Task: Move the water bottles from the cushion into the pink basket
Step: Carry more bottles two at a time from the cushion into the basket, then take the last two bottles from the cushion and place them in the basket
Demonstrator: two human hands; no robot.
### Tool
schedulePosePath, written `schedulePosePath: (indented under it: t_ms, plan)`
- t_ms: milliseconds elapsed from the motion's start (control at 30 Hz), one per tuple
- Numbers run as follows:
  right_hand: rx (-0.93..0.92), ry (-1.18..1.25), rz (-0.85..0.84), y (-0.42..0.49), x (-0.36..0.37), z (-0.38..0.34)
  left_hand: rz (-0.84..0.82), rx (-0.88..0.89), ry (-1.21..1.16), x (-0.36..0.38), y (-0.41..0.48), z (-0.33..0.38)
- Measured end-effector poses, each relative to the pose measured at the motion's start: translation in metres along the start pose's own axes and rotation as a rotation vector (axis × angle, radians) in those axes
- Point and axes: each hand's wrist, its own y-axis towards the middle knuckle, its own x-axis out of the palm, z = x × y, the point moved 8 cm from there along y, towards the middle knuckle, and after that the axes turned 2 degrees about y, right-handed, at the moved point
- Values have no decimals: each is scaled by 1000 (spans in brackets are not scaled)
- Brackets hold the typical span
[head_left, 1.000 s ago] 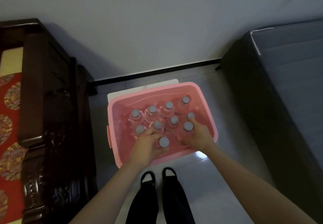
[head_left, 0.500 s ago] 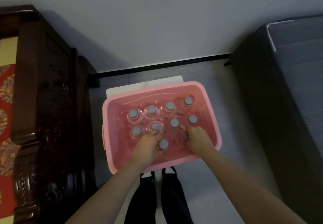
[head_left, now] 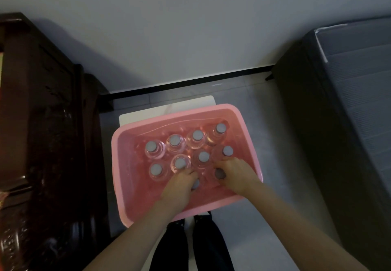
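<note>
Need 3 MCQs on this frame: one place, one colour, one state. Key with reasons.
1. Where do the water bottles stand?
A. on the dark wooden furniture
B. inside the pink basket
C. on the grey mattress

2. What colour are the bottle caps?
A. grey
B. red
C. green

3. What is the right hand doing?
A. resting on the floor
B. gripping the basket rim
C. wrapped around a bottle in the basket

Key: 1 B, the water bottles stand upright inside the pink basket. 2 A, each bottle cap looks grey. 3 C, the right hand curls around a bottle in the near row, while the left hand covers another.
</note>
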Motion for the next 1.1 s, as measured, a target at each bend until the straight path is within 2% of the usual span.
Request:
schedulePosePath:
  t_ms: [167,333,433,500,600,733,933,1100]
  plan:
    - [-20,113,36,-4,0,1,-21,16,35,7,10,6]
    - [30,173,21,-11,-3,11,-147,17,62,4,13,7]
    - [93,212,133,-21,-40,17,-164,37,18,-35,12,21]
    - [108,250,248,-29,-83,13,-53,29,-26,-86,11,34]
    - [12,266,489,-37,-152,-7,252,-34,-56,-175,2,42]
    - [-155,206,639,-39,-227,-67,610,-84,34,-272,-39,42]
    - [-371,74,746,-62,-271,-183,873,-198,191,-336,-152,29]
    - [-551,12,692,-85,-255,-292,996,-437,244,-356,-285,-1]
